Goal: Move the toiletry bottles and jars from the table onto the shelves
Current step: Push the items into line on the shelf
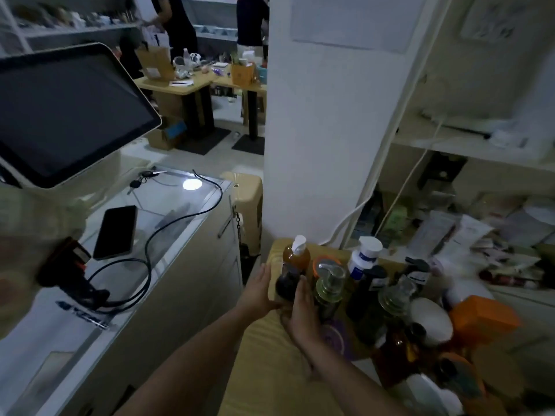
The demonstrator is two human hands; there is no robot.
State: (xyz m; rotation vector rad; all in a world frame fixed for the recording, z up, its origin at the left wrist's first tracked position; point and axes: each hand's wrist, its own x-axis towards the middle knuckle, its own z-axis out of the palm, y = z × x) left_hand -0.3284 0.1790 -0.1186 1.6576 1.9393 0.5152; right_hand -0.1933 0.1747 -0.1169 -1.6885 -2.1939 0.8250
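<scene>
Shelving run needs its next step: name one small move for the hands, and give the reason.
Probably close both hands on the dark round bottle and lift straight up: left hand and right hand flank it near the light wooden table's corner, and the amber pump bottle stands close behind.

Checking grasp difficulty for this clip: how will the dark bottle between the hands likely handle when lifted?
The dark bottle looks tall and narrow, so it may tip easily. Its glossy side could be slippery; the left hand and right hand flanking it should steady it. It seems rigid.
</scene>
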